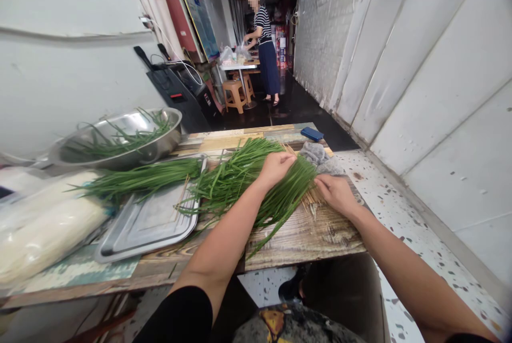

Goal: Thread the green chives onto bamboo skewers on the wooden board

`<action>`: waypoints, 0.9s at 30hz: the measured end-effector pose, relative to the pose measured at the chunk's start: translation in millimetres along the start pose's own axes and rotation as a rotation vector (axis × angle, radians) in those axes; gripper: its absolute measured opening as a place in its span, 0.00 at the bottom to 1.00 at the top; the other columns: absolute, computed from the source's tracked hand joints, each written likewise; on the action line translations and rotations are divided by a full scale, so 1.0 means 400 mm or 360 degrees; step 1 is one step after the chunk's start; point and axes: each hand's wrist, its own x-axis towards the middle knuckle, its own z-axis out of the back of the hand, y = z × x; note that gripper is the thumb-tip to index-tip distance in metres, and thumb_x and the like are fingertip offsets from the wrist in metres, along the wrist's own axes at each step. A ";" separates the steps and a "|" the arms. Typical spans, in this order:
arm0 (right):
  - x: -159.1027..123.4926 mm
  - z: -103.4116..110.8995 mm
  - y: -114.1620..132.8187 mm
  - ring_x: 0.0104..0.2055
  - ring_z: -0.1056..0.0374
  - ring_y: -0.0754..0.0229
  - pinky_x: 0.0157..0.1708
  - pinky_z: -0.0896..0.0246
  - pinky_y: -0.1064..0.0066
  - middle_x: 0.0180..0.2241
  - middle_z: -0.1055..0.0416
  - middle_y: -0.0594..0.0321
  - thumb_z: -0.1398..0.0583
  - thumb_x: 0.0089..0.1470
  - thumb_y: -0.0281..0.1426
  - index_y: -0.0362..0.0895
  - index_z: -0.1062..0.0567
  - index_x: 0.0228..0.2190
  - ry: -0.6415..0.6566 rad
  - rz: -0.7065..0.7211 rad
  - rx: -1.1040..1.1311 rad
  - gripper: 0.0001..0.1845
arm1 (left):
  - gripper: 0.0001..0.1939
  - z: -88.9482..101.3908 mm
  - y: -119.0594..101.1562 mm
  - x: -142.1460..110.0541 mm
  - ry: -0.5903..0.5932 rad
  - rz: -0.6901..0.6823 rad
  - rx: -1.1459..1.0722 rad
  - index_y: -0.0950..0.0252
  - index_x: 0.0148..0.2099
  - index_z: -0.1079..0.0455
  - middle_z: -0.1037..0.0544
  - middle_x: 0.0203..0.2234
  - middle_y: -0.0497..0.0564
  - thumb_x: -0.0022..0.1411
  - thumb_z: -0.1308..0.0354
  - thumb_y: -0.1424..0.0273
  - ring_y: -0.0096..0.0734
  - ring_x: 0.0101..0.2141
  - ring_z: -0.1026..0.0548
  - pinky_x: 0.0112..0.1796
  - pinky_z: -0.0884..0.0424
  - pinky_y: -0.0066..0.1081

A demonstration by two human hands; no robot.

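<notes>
In the head view, a spread of long, thin green stalks [236,172] lies on the patchwork wooden-plank surface [296,236]; the left forearm [224,247] hides part of it. The left hand [278,167] pinches its fingertips above the stalks; the right hand [336,192] curls at their edge, beside thin pale wooden sticks [308,203] — what either grip holds, I cannot tell. A crumpled grey cloth [316,154] sits just beyond. Leftward, things crowd — a silver rectangular metal tray [148,225], a shiny round steel bowl [160,145], a white-filled clear plastic bag [52,225].
</notes>
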 end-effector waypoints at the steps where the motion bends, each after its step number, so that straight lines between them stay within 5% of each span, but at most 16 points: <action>1: 0.001 0.000 0.001 0.28 0.32 0.60 0.29 0.44 0.72 0.28 0.25 0.58 0.51 0.59 0.35 0.43 0.26 0.29 -0.0009 0.0002 -0.0010 0.16 | 0.09 0.006 -0.002 0.002 -0.0009 0.0023 -0.0019 0.67 0.33 0.24 0.20 0.31 0.53 0.53 0.42 0.67 0.34 0.34 0.23 0.40 0.29 0.31; 4: 0.003 0.003 0.008 0.29 0.31 0.60 0.30 0.42 0.72 0.29 0.25 0.58 0.51 0.59 0.34 0.43 0.25 0.31 -0.0083 -0.0001 0.0036 0.16 | 0.13 0.031 -0.016 0.006 -0.0112 0.0127 -0.0085 0.68 0.35 0.25 0.21 0.29 0.54 0.53 0.41 0.63 0.34 0.31 0.24 0.37 0.30 0.31; 10: 0.009 0.020 0.038 0.33 0.29 0.59 0.34 0.37 0.71 0.33 0.24 0.59 0.51 0.60 0.35 0.45 0.25 0.36 -0.0216 0.0050 0.0183 0.16 | 0.18 0.074 -0.080 -0.010 0.0373 0.0017 -0.0100 0.67 0.33 0.24 0.21 0.28 0.49 0.52 0.42 0.56 0.33 0.33 0.25 0.37 0.31 0.28; 16: 0.029 0.061 0.061 0.32 0.30 0.60 0.34 0.39 0.72 0.30 0.25 0.59 0.53 0.61 0.36 0.45 0.25 0.33 -0.0166 0.0135 0.0105 0.18 | 0.20 0.085 -0.145 -0.019 0.0473 -0.0003 -0.0091 0.67 0.24 0.30 0.28 0.18 0.46 0.53 0.43 0.54 0.28 0.23 0.29 0.28 0.33 0.27; 23: 0.103 0.138 0.118 0.30 0.32 0.62 0.32 0.41 0.73 0.28 0.26 0.62 0.50 0.59 0.37 0.45 0.25 0.31 -0.0303 0.0129 0.0219 0.16 | 0.23 0.111 -0.157 -0.009 0.0590 0.0002 -0.0393 0.67 0.43 0.27 0.22 0.37 0.54 0.47 0.36 0.58 0.35 0.37 0.25 0.42 0.31 0.34; 27: 0.152 0.184 0.158 0.23 0.36 0.64 0.27 0.44 0.74 0.23 0.29 0.66 0.43 0.53 0.37 0.45 0.26 0.37 -0.0262 0.0084 0.0148 0.12 | 0.25 0.133 -0.156 -0.010 0.0503 0.0079 -0.0510 0.70 0.42 0.27 0.21 0.35 0.57 0.45 0.34 0.58 0.36 0.34 0.24 0.40 0.29 0.36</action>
